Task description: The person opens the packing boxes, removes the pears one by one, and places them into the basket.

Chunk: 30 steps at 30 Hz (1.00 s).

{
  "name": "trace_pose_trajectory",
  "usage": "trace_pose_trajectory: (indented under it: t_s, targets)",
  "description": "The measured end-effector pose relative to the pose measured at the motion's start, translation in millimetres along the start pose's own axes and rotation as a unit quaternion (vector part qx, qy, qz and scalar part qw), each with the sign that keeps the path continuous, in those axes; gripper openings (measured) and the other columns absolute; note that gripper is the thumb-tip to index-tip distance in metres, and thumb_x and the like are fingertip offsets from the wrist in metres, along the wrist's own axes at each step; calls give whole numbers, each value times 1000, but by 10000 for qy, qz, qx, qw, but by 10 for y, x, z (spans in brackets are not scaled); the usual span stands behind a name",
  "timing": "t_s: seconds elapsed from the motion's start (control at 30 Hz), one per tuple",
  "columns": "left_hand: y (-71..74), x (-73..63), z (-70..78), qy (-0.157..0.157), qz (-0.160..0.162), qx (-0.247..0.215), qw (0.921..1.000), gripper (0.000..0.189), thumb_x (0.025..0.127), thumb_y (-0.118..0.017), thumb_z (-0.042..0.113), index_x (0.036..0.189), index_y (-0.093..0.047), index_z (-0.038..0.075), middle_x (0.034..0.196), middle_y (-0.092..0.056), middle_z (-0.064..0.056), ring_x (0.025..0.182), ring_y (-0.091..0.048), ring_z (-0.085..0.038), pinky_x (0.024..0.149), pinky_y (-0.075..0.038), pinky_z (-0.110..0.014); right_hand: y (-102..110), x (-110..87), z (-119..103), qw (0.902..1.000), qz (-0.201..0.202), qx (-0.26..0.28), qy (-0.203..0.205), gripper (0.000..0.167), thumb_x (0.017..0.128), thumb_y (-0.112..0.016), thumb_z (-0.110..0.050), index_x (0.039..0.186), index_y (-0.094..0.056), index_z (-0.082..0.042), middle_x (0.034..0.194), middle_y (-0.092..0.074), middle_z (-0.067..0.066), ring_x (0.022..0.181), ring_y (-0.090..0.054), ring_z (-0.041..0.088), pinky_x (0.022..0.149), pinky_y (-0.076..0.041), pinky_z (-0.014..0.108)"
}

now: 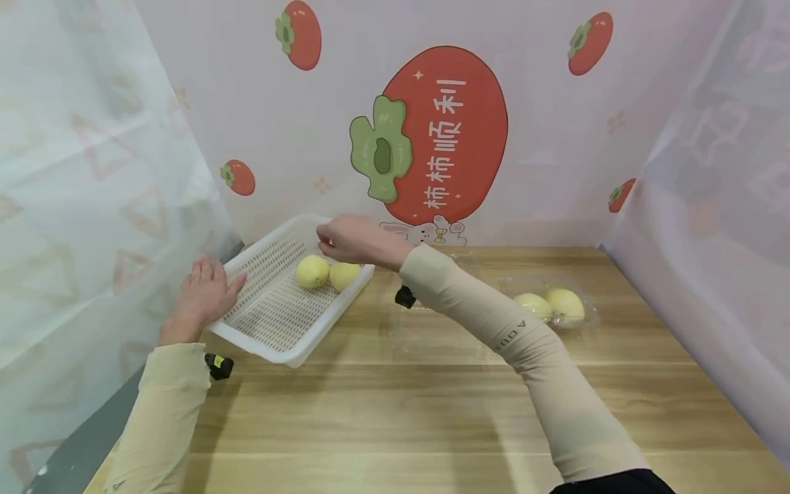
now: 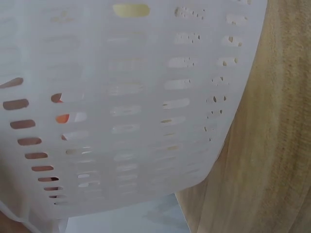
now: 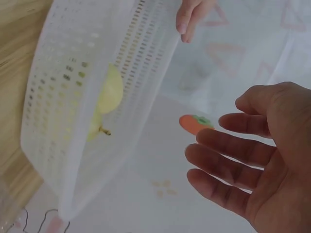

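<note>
A white slotted plastic basket point(image 1: 321, 322) stands at the left of the table with two pale yellow pears point(image 1: 313, 272) inside; a stem shows on one pear point(image 3: 111, 92) in the right wrist view. My left hand point(image 1: 204, 291) touches the basket's left rim, its fingers straight and its thumb toward the inside. The left wrist view shows only the basket's outer wall point(image 2: 146, 102). Above the far right part of the basket is my right hand point(image 1: 354, 239). In the right wrist view, the right hand point(image 3: 252, 150) has loosely bent fingers and holds nothing.
Two more yellow pears point(image 1: 563, 305) lie in a clear plastic container point(image 1: 589, 317) at the right. Another clear plastic container point(image 1: 426, 339) sits mid-table, partly behind the right forearm. Printed sheets point(image 1: 543, 171) wall the wooden table point(image 1: 370, 425) at the back and sides.
</note>
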State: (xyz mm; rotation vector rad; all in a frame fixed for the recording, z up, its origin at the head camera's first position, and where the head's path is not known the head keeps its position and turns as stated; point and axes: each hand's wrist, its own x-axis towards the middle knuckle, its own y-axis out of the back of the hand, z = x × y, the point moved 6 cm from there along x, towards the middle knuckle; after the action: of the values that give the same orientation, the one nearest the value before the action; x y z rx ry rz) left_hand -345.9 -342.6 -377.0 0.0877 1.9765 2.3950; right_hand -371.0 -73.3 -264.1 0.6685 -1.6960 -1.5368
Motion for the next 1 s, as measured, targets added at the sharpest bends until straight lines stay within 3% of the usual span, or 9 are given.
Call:
trace_pose_trajectory:
  t_s: [0.27,0.43,0.67,0.77,0.9,1.0]
  targets:
    - [28,12,-6,-97,91,-137,9998,87,104,-20,50,143,-9,-27,147,-1,-51,138,-2,-65,113,-11,-70,119,-444,57,9989,313,-94,324,21,97,-53,-19,77,-58,-13,65,-47,-5,61,-41,11,53,-29,23]
    - [74,20,66,-354,366,-123,9986,76,106,-25,44,138,-27,-25,142,-18,-52,132,-15,-63,107,-20,-69,224,-713,169,9989,427,-52,200,18,97,-55,-21,81,-61,-14,70,-53,-4,63,-43,10,52,-31,23]
    - [251,-2,398,-534,531,-126,9971,71,105,-32,44,143,-33,-16,147,-22,-47,137,-19,-61,111,-21,-68,392,-1079,362,9972,713,140,147,12,98,-56,-21,92,-64,-15,86,-69,-4,60,-53,9,50,-40,23]
    - [300,1,580,-649,645,-249,9955,66,105,-33,41,144,-37,-12,149,-25,-43,138,-21,-60,113,-21,-67,439,-1244,479,9955,831,426,180,11,97,-57,-19,93,-66,-14,86,-69,-3,62,-55,9,56,-44,24]
    - [333,-13,791,-912,1074,-409,9892,54,106,-35,34,138,-48,-7,145,-40,-36,136,-35,-54,111,-30,-65,456,-1484,683,9906,987,947,106,9,96,-60,-16,90,-65,-13,81,-65,-3,72,-59,9,67,-51,27]
    - [372,-43,944,-1207,1587,-537,9784,44,105,-40,27,129,-58,-5,136,-54,-30,130,-47,-47,105,-38,-62,446,-1671,831,9870,1084,1185,17,7,97,-60,-15,92,-64,-11,82,-65,-2,76,-62,10,69,-53,28]
